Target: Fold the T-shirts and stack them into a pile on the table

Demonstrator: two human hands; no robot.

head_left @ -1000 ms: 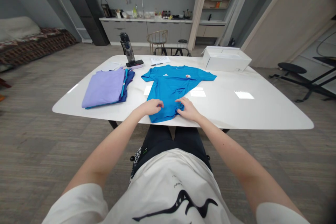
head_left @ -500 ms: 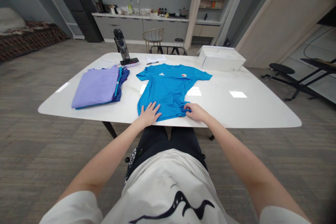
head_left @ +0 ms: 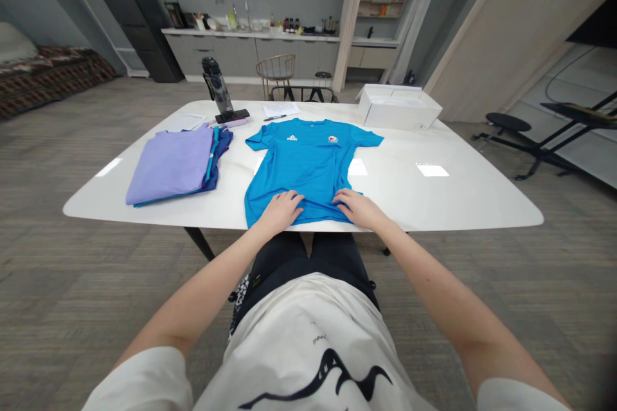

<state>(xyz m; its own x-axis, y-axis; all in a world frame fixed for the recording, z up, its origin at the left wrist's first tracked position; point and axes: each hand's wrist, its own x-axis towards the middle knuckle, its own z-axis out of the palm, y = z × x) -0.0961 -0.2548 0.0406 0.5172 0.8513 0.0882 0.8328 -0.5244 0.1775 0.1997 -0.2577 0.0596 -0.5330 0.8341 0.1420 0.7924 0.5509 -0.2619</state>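
A blue T-shirt (head_left: 308, 164) lies face up on the white table (head_left: 414, 199), its collar toward the far side and its hem along the near edge. Small creases run across its lower part. My left hand (head_left: 283, 210) rests on the cloth near the hem, left of centre, fingers stretched out. On the lower right of the shirt lies my right hand (head_left: 357, 207), fingers extended over the fabric and slightly bent. Left of the shirt sits a stack of folded clothes, a lilac garment (head_left: 171, 164) on top and darker blue ones beneath.
Behind the stack stands a handheld vacuum cleaner (head_left: 219, 90). A pen (head_left: 274, 117) and a paper sheet (head_left: 281, 109) lie at the far edge. A white box (head_left: 400, 107) is at the back right. Chairs and a kitchen counter (head_left: 250, 34) are beyond.
My right hand has let go of the gathered lower right corner and now lies on the shirt. That side is spread flatter. My left hand has shifted slightly to the right.
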